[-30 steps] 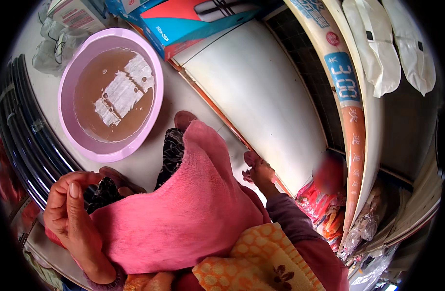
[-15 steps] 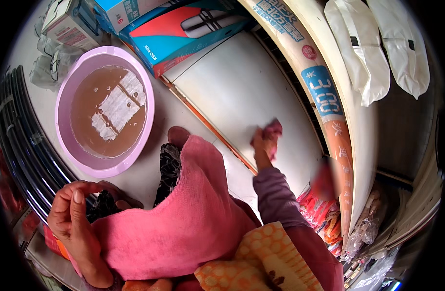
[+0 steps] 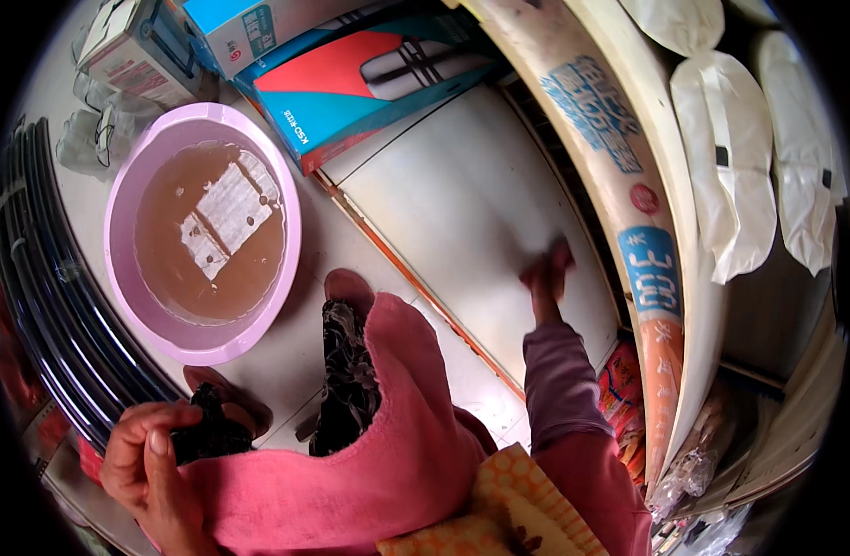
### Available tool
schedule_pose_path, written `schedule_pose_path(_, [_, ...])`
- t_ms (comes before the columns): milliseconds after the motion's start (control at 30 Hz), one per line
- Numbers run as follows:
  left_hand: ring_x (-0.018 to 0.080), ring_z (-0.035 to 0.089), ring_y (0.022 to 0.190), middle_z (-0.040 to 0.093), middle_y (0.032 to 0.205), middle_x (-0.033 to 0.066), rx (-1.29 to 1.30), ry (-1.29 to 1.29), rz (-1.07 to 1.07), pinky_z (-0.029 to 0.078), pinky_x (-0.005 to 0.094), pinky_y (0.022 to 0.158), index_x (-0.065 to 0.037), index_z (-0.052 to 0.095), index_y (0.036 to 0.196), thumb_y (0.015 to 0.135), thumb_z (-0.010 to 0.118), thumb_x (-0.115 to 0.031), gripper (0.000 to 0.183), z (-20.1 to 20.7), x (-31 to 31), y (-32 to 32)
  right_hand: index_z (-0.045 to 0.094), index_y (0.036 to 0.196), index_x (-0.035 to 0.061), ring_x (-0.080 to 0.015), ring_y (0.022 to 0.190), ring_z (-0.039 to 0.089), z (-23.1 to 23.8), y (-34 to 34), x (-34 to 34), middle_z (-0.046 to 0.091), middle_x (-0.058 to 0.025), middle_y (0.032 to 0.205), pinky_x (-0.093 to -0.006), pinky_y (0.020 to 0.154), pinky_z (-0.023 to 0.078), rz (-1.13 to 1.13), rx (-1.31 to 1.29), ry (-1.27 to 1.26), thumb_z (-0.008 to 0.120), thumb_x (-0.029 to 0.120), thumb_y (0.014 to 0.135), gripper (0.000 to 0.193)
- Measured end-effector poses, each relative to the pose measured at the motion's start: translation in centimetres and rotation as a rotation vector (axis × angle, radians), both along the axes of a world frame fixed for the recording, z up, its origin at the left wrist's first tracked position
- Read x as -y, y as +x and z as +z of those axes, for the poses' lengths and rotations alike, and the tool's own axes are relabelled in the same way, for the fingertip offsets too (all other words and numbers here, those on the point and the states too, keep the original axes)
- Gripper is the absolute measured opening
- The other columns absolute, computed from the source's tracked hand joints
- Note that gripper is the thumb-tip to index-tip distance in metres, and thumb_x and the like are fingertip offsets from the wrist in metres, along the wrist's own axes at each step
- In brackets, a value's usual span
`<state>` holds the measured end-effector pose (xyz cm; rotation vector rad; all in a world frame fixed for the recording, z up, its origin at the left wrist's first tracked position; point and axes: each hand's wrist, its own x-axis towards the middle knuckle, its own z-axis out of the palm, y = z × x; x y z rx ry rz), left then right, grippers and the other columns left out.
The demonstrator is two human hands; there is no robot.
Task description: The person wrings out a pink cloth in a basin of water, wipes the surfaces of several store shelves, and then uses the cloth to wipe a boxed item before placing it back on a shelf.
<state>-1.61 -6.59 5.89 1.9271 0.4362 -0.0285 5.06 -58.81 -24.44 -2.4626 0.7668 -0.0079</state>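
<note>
My right hand [image 3: 542, 281] is stretched out over a white shelf surface [image 3: 425, 204]. Blurred by motion, it presses a dark pink cloth [image 3: 561, 252] onto that surface. On the left, my left hand [image 3: 151, 463] hovers in the air near my lap, its fingers loosely bent with nothing in them. A lilac basin [image 3: 202, 347] of brownish water stands on the floor to the left, and a pale, wet, flat piece with holes [image 3: 230, 215] shows within it.
Blue and red boxes [image 3: 378, 83] sit at the far end of the shelf. A curved printed price strip [image 3: 647, 269] and white packages [image 3: 726, 167] are at the right. Black tubes [image 3: 50, 306] lie along the left. Plastic-wrapped goods [image 3: 693, 463] are near the lower right.
My right hand has slid the cloth rightward across the white surface. The view has shifted slightly, so the basin and boxes appear a little lower. My left hand keeps its loose bend.
</note>
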Motion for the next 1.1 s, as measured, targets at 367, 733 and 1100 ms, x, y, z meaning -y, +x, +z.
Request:
schedule_pose_path(367, [0.0242,0.06,0.093,0.064,0.099,0.0191,-0.056,-0.173,-0.034,0.047,0.0345,0.087,0.008,0.062,0.099,0.093,0.05,-0.008,0.021,1.3,1.3,1.6,0.057,0.116,0.0124,-0.0287,0.105,0.054,-1.9,18.8,-5.3,0.058,-0.0113,0.114,-0.0441,0.091,0.041,0.511,0.173,1.041,0.061,0.013,0.076,0.04])
schedule_pose_path(733, [0.0251,0.061,0.092,0.064,0.099,0.0213,-0.095,-0.151,-0.014,0.047,0.0357,0.087,0.007,0.061,0.098,0.093,0.051,-0.009,0.019,1.4,1.4,1.2,0.056,0.122,0.0145,-0.0198,0.087,0.059,2.8,6.9,0.6,0.061,-0.0055,0.107,-0.0372,0.07,0.049,0.317,0.072,0.081,0.052,0.003,0.081,0.042])
schedule_pose_path(1100, [0.0243,0.061,0.094,0.064,0.1,0.0185,-0.198,-0.126,-0.042,0.046,0.0338,0.088,0.006,0.063,0.098,0.092,0.052,-0.011,0.021,1.6,2.0,1.4,0.057,0.116,0.0138,-0.0215,0.086,0.058,0.7,13.4,3.7,0.059,-0.0042,0.097,-0.0354,0.07,0.049,0.192,0.057,0.564,0.057,0.006,0.077,0.04])
